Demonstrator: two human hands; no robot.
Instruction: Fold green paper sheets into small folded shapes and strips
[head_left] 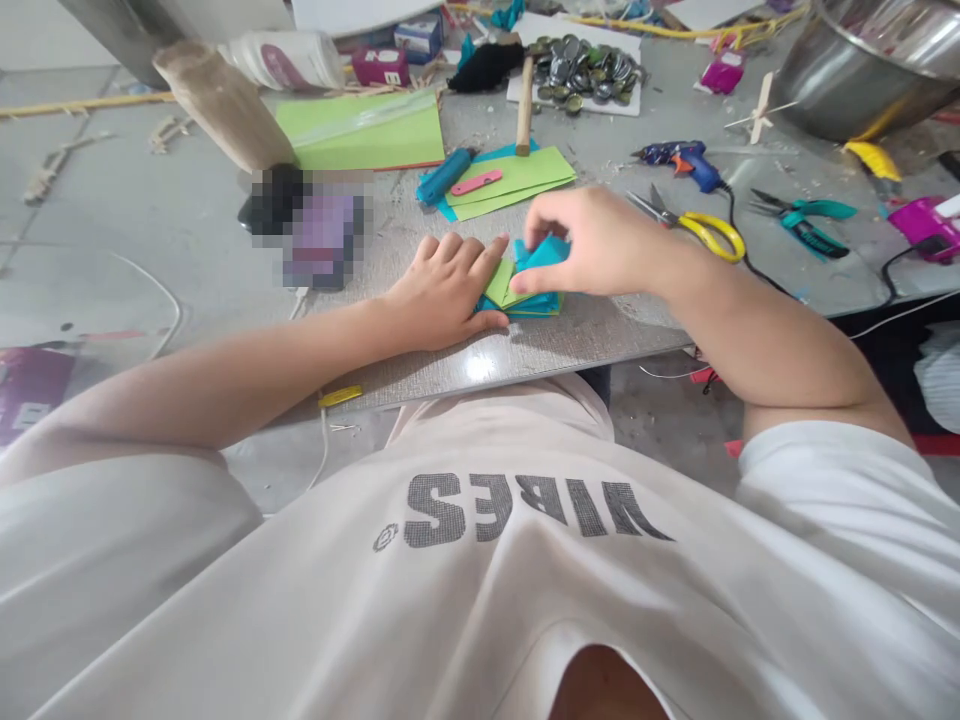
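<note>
My left hand (446,290) lies flat near the table's front edge, its fingers stretched out. Its thumb and index finger rest against the left side of a small stack of folded green paper (499,286) and blue paper. Over that stack, my right hand (592,240) has its thumb and fingers curled round a folded piece of blue paper (550,254), which stands up from the green sheet. The fingers hide part of this fold. Just behind the hands are loose green sheets (529,184) with a pink cutter (478,182) and a blue tube-shaped tool (447,176) on them.
Yellow-handled scissors (709,232), a blue glue gun (686,160) and teal pliers (806,222) lie to the right. Bottle caps (577,72), a wooden-handled tool (524,110) and a metal bowl (862,80) are farther back. A wrapped bottle (225,110) and blurred-out box stand left.
</note>
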